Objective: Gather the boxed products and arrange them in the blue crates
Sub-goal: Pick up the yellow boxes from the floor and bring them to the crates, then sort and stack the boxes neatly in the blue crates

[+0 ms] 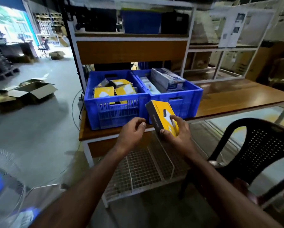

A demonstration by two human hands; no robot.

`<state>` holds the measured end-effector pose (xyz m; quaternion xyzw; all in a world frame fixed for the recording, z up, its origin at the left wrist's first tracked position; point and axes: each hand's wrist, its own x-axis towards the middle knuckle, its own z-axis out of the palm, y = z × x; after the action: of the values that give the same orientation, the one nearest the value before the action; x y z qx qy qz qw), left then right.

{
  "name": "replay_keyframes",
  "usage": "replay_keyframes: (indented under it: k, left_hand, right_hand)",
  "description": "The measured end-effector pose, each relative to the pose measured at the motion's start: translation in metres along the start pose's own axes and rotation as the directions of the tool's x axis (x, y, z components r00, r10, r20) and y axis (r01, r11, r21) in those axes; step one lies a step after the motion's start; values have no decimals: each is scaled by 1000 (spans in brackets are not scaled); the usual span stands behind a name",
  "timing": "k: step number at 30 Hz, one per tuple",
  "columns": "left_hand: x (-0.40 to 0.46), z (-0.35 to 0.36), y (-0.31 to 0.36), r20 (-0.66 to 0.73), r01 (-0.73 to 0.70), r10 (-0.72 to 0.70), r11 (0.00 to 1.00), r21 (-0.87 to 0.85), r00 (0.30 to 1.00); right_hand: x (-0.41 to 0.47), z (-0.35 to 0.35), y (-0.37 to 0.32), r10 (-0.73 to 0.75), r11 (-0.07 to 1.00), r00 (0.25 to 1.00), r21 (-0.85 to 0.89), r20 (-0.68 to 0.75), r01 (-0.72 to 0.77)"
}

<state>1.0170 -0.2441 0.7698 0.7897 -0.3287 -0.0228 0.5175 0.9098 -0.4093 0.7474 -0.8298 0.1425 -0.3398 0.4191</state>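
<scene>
Right hand (176,130) grips the flat yellow-and-grey cardboard box (161,117) by its near end, in front of the blue plastic crates (175,97). Left hand (133,129) loosely curled, empty. Box looks light and rigid; hold its long edges.

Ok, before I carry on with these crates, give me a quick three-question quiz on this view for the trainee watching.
1. True or false: the right hand holds a yellow box.
2. Which crate holds the yellow boxes: A) the left crate, B) the right crate, C) neither?
3. Fill in: the left hand holds ____.

Key
1. True. Its fingers and thumb are curled round the box, in front of the crates.
2. A. The right crate holds grey and blue boxes.
3. Nothing. Its fingers are loosely curled beside the box, and it does not touch it.
</scene>
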Motion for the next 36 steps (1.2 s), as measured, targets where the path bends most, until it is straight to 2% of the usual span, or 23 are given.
replay_keyframes:
  k: [5,9,11,14,20,23,27,30,36]
  left_hand:
    - [92,5,-25,-229,-27,43,997,73,973]
    - [174,4,-28,-249,-2,47,984,179,967]
    - [212,-4,-28,-308,25,44,976,218,950]
    - [250,-21,-46,-409,106,-8,971,216,913]
    - [293,-51,-105,-497,288,-148,933,217,855]
    - [322,-64,-124,-479,341,-207,916,211,853]
    - [353,-81,-135,-459,352,-226,913,209,859]
    - [369,-90,-142,-456,373,-238,898,233,857]
    - [372,-88,-159,-437,319,-171,901,293,883]
  right_hand:
    - [87,26,37,-122,991,991,68,51,118]
    - [174,50,52,-228,973,971,52,78,224]
    - [219,65,53,-273,962,956,44,108,269]
    - [276,93,51,-281,959,945,-2,170,285]
    - [342,166,37,-182,961,942,-150,283,231]
    - [363,202,30,-130,929,942,-294,309,224]
    - [388,241,22,-71,900,974,-407,215,155]
    - [401,261,18,-47,922,987,-373,154,102]
    - [403,268,38,-138,924,981,-339,133,176]
